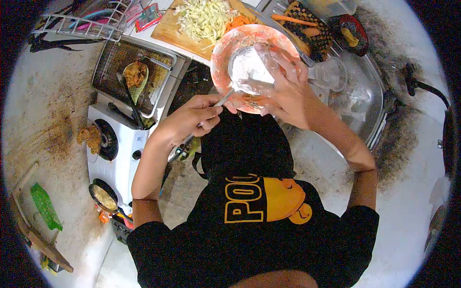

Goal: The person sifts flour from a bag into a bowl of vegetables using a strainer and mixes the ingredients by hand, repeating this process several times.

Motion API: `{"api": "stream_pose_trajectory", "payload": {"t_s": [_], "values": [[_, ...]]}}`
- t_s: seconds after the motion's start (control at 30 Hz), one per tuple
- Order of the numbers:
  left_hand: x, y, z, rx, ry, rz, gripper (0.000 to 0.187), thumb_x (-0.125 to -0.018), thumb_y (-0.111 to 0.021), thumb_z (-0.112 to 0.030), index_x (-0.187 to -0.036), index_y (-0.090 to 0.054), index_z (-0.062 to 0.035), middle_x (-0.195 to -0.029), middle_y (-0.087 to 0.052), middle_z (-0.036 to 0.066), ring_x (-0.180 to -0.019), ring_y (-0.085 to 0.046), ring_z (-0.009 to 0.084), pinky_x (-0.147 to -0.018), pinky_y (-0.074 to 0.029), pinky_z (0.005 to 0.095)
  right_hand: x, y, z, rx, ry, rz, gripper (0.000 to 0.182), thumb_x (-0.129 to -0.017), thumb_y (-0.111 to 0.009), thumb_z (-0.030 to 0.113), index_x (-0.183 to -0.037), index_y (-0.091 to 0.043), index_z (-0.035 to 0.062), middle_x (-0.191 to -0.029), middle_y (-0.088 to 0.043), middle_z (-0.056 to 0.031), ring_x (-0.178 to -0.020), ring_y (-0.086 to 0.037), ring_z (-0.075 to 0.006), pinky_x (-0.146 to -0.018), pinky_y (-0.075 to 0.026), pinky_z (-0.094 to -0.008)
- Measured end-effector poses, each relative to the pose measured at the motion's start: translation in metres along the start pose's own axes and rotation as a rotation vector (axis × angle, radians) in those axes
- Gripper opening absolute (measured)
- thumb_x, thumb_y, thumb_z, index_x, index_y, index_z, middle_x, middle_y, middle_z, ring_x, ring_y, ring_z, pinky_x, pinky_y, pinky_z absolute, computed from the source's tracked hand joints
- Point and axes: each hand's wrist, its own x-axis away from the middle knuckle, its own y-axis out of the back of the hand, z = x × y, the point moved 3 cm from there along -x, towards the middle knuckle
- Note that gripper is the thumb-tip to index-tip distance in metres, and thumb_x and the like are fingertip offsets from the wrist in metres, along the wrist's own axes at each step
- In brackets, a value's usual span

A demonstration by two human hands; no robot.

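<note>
My left hand [199, 117] is closed round the shaft of a metal spoon [222, 101], whose tip reaches into white powder. The powder [249, 65] fills a small round container that sits over an orange-and-white bowl [223, 41]. At the container's right side is my right hand [290, 89], fingers curled over its edge and dusted white, the thumb low near the bowl's rim. The lower end of the spoon's shaft passes beneath my left hand. My right hand covers part of the container.
A wooden cutting board [165, 31] bears shredded cabbage [204, 19] and carrot. On the left, a fryer [108, 67] holds a strainer with fried food [136, 74]; below it stands a white stove [110, 168] with a pan [103, 196]. A metal sink [355, 110] is to the right.
</note>
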Motion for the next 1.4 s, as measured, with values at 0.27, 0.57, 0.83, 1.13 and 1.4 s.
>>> {"api": "stream_pose_trajectory", "payload": {"t_s": [0.27, 0.57, 0.83, 1.13, 1.4], "values": [[0.0, -0.003, -0.001, -0.028, 0.021, -0.012, 0.025, -0.093, -0.049, -0.018, -0.112, -0.057, -0.0036, -0.059, -0.033, -0.009, -0.044, -0.025, 0.0002, -0.037, -0.014, 0.017, -0.005, 0.007, -0.009, 0.171, -0.155, -0.087, 0.056, -0.065, -0.07, 0.037, -0.118, -0.06, 0.0221, -0.148, -0.023, -0.0159, -0.133, -0.022, -0.0345, -0.102, -0.025, -0.0499], [-0.002, 0.0, 0.002, -0.038, -0.024, -0.009, 0.027, -0.092, -0.052, -0.021, -0.112, -0.056, -0.0034, -0.058, -0.031, -0.009, -0.045, -0.025, 0.0007, -0.038, -0.015, 0.0177, 0.011, 0.006, 0.003, -0.001, -0.138, -0.035, 0.057, -0.071, -0.068, 0.032, -0.124, -0.055, 0.0129, -0.147, -0.025, -0.0138, -0.136, -0.019, -0.035, -0.1, -0.02, -0.0561], [-0.001, -0.015, -0.007, -0.129, -0.017, -0.055, 0.022, -0.094, -0.043, -0.015, -0.11, -0.054, -0.0052, -0.058, -0.032, -0.008, -0.044, -0.026, 0.0015, -0.038, -0.017, 0.0176, -0.007, -0.009, 0.009, 0.083, -0.092, -0.004, 0.073, -0.077, -0.059, 0.046, -0.132, -0.042, 0.002, -0.14, -0.037, -0.0141, -0.137, -0.023, -0.0237, -0.108, -0.013, -0.0527], [0.001, -0.006, -0.002, -0.173, -0.026, -0.128, 0.023, -0.094, -0.049, -0.021, -0.111, -0.057, -0.0065, -0.058, -0.035, -0.009, -0.045, -0.028, 0.0005, -0.037, -0.018, 0.0165, 0.004, -0.002, 0.017, -0.024, -0.043, 0.087, 0.078, -0.073, -0.063, 0.047, -0.134, -0.04, 0.0042, -0.143, -0.035, -0.0116, -0.137, -0.022, -0.0238, -0.108, -0.012, -0.0524], [0.003, -0.005, -0.003, -0.156, -0.066, -0.089, 0.023, -0.094, -0.048, -0.021, -0.109, -0.056, -0.0062, -0.059, -0.036, -0.009, -0.046, -0.029, 0.0004, -0.037, -0.019, 0.0158, -0.002, 0.009, 0.0, 0.171, -0.204, -0.031, 0.074, -0.07, -0.067, 0.037, -0.133, -0.043, 0.0053, -0.146, -0.03, -0.0112, -0.138, -0.02, -0.0271, -0.106, -0.01, -0.056]]}}
